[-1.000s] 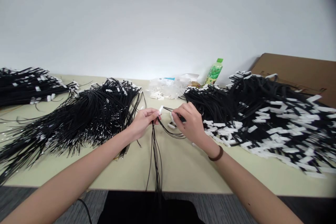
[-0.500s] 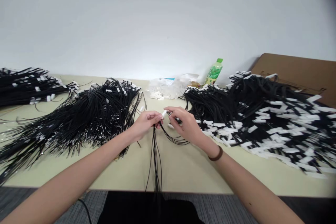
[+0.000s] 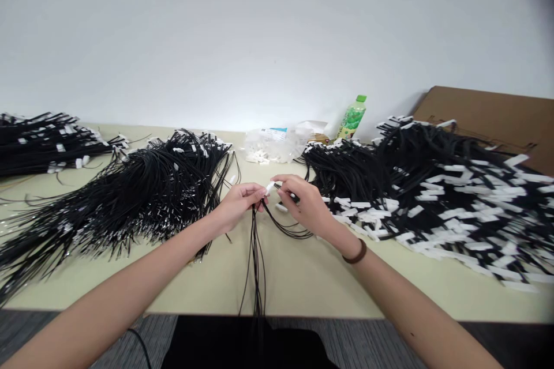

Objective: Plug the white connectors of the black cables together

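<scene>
My left hand (image 3: 238, 203) pinches a small white connector (image 3: 269, 187) together with the tops of several thin black wires (image 3: 257, 259) that hang down over the table's front edge. My right hand (image 3: 305, 204) is closed just to the right of it, fingers on a black wire end at the connector. The two hands nearly touch above the pale green table (image 3: 303, 277).
A big heap of black wires (image 3: 130, 196) lies to the left, another with white connectors (image 3: 433, 196) to the right, a third (image 3: 43, 141) at the far left. A plastic bag of white connectors (image 3: 272, 145), a green bottle (image 3: 352, 117) and flat cardboard (image 3: 489, 118) stand at the back.
My right hand has moved up and left to meet my left hand at the white connector. The left hand stayed almost still.
</scene>
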{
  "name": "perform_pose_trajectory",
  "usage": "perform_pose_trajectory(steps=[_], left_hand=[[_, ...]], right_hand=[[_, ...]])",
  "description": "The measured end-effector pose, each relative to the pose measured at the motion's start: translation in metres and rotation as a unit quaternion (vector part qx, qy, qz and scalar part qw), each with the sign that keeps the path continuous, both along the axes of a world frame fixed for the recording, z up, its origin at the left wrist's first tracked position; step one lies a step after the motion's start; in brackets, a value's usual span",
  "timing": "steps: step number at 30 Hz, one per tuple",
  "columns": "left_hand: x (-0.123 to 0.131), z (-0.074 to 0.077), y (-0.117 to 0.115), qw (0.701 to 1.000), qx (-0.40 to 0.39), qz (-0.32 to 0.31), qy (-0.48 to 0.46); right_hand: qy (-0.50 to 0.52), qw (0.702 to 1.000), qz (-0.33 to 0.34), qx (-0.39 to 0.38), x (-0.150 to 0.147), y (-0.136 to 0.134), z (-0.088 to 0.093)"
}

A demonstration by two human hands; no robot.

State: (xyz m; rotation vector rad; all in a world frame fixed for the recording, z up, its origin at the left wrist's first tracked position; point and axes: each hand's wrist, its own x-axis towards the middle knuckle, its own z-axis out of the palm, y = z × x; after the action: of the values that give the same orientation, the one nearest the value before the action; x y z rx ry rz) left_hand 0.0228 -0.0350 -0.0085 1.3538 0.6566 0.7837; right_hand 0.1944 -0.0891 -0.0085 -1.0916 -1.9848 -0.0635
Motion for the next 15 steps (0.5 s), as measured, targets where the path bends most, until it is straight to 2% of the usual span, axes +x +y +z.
perform_pose_trajectory(steps=[4,6,12,15], left_hand=[[0.000,0.000,0.001,0.999,-0.021,0.027,-0.004],[-0.001,-0.001,0.002,0.999,-0.031,0.040,-0.003],[-0.002,-0.003,0.002,0.997,-0.047,0.063,-0.015],[-0.002,-0.001,0.001,0.996,-0.050,0.068,-0.008]], right_hand=[[-0.020,0.995,-0.072,0.067,-0.001,0.003,-0.004],[-0.039,0.991,-0.082,0.096,-0.002,0.002,-0.002],[-0.192,0.977,0.018,0.088,-0.008,-0.007,-0.001],[-0.211,0.973,0.024,0.086,-0.011,-0.006,-0.006]])
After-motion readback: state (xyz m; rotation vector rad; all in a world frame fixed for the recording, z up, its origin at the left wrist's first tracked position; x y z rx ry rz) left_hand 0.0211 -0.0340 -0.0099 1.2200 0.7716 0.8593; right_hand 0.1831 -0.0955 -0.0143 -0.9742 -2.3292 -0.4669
